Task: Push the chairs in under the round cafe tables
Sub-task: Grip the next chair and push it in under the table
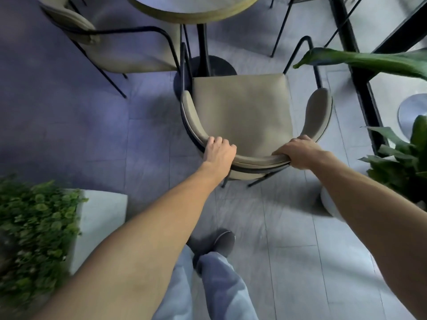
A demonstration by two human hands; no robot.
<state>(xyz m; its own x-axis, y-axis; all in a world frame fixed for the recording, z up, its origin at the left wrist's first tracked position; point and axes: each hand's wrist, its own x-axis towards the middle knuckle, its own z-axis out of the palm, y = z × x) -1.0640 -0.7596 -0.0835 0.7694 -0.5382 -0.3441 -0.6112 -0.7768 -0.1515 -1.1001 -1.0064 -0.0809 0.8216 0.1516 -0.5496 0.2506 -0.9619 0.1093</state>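
Beige armchair: seat front facing round table (pedestal ahead); left hand, right hand clasping curved backrest.

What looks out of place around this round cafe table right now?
The beige chair held by the left hand and right hand sits clear of the round table, its seat fully exposed rather than tucked under. The second chair at upper left also stands mostly out. Nothing looks spilled or damaged.
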